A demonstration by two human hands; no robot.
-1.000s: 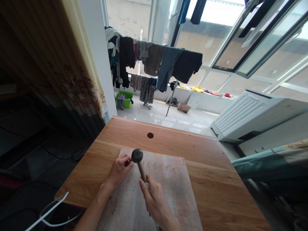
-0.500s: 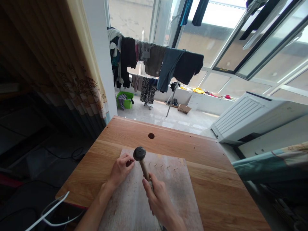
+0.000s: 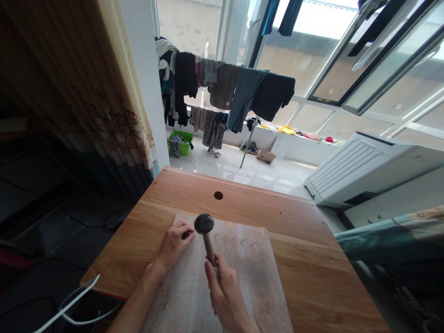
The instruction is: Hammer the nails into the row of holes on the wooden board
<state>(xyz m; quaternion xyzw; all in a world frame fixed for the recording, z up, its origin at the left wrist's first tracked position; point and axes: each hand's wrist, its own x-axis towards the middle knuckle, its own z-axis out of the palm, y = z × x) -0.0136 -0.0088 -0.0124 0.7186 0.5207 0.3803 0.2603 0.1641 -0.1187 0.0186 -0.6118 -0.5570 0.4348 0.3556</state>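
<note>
My right hand (image 3: pixel 225 287) is wrapped around the handle of a hammer (image 3: pixel 209 247). Its dark round head is raised over the board, just right of my left fingertips. My left hand (image 3: pixel 177 241) rests near the far left corner of a worn, greyish board (image 3: pixel 243 273), thumb and forefinger pinched together. Whatever is between those fingertips is too small or hidden to make out. A row of several thin nails (image 3: pixel 234 239) sticks up from the board to the right of the hammer head.
The board lies on a brown wooden table (image 3: pixel 312 277) with a round hole (image 3: pixel 218 195) near its far edge. A white cable (image 3: pixel 74 303) hangs at the near left. Beyond stand a laundry rack with clothes (image 3: pixel 225 88), a green basket (image 3: pixel 187 143) and a white appliance (image 3: pixel 360 171).
The hammer head has moved slightly right and down, and my right hand has shifted a little with it. My left hand keeps its pinch in the same place.
</note>
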